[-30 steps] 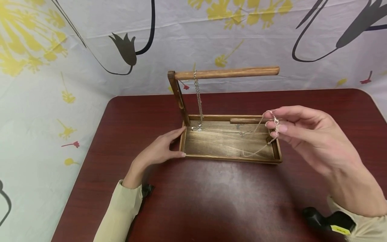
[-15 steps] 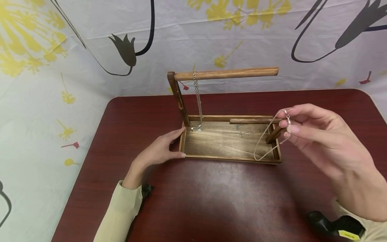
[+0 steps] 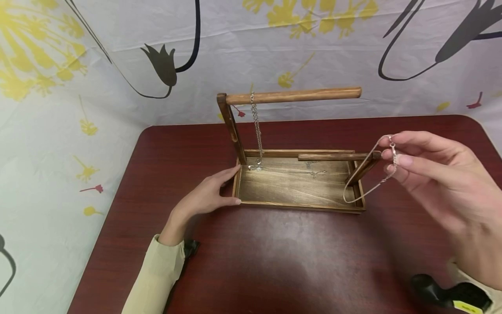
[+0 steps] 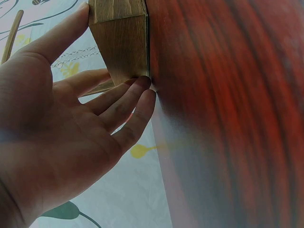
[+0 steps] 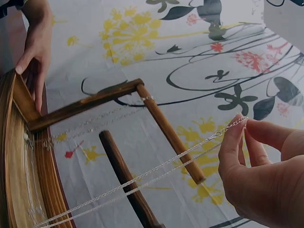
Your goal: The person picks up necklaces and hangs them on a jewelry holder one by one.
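A wooden jewelry stand (image 3: 282, 192) with a shallow tray base stands on the table. My left hand (image 3: 204, 194) grips the tray's left end, thumb at the front corner and fingers toward the back. In the left wrist view, the fingertips touch the tray's wooden end wall (image 4: 121, 47). My right hand (image 3: 443, 174) pinches a thin silver necklace (image 3: 393, 152) between thumb and fingers, to the right of the stand. Its chain hangs in a loop in front of the stand's right post. Another silver necklace (image 3: 256, 120) is draped over the upper bar (image 3: 294, 94), its lower end reaching the tray.
The shorter lower bar (image 3: 325, 157) juts left from the right post (image 3: 362, 170). Thin chain pieces (image 3: 318, 173) show at the tray's back right, partly hard to make out. A patterned cloth (image 3: 313, 52) hangs behind the dark red table (image 3: 298, 257).
My right hand has moved right, drawing the pinched necklace away from over the tray toward its right end. My left hand has stayed at the tray's left end.
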A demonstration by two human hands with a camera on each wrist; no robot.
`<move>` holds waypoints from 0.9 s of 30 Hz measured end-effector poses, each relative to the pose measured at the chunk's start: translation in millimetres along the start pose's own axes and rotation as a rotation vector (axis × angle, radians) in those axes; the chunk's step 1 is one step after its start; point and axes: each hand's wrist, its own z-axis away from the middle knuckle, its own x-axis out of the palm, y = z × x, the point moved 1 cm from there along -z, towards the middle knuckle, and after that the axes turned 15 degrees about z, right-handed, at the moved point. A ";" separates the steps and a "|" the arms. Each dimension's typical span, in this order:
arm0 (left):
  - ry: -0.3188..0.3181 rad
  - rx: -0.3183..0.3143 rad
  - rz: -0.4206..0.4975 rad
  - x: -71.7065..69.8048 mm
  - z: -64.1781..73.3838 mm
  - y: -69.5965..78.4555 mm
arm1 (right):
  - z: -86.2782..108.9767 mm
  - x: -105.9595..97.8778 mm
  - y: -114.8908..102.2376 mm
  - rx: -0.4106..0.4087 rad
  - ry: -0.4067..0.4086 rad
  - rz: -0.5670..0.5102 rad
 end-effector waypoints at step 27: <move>-0.003 -0.011 0.001 -0.8 -0.2 0.3 | -2.4 -35.3 -13.8 -0.180 -0.076 -0.216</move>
